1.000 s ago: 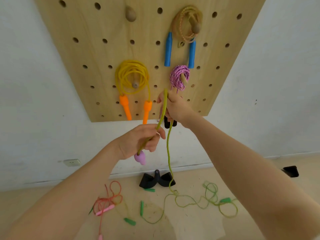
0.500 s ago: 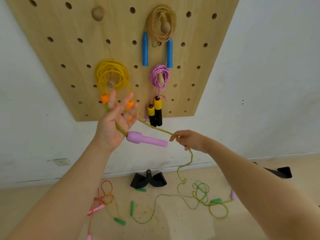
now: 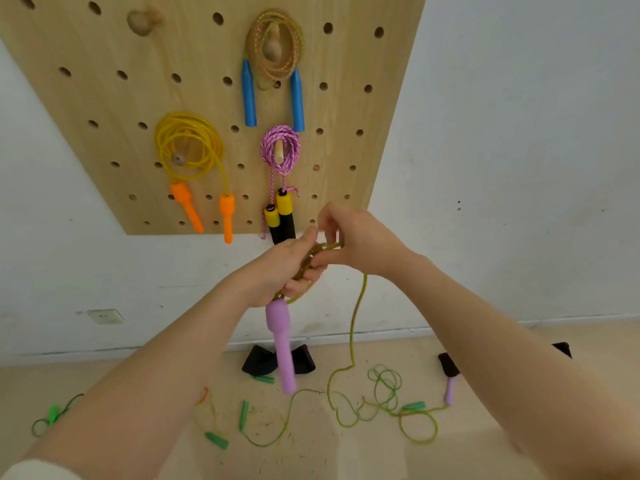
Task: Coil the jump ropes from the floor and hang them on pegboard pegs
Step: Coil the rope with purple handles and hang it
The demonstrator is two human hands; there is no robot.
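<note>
An olive-green jump rope (image 3: 354, 327) with purple handles runs from my hands down to the floor. My left hand (image 3: 282, 268) grips a few turns of it, and one purple handle (image 3: 282, 344) hangs below that fist. My right hand (image 3: 353, 242) pinches the rope right beside the left hand. The other purple handle (image 3: 450, 389) lies on the floor at the right. On the wooden pegboard (image 3: 104, 98) hang a yellow rope with orange handles (image 3: 188, 150), a pink rope with yellow-black handles (image 3: 280, 150) and a tan rope with blue handles (image 3: 275, 46). One wooden peg (image 3: 140, 22) at the upper left is bare.
Green-handled ropes (image 3: 244, 410) lie tangled on the beige floor, with another green loop (image 3: 52, 415) at far left. Two black wedge blocks (image 3: 258, 362) sit by the wall base and a black piece (image 3: 448, 365) lies to the right. A wall socket (image 3: 104, 316) is at low left.
My hands came together in front of the pegboard's lower edge. The left hand went from open fingers to a fist around rope turns, and the purple handle swung from sideways to hanging down.
</note>
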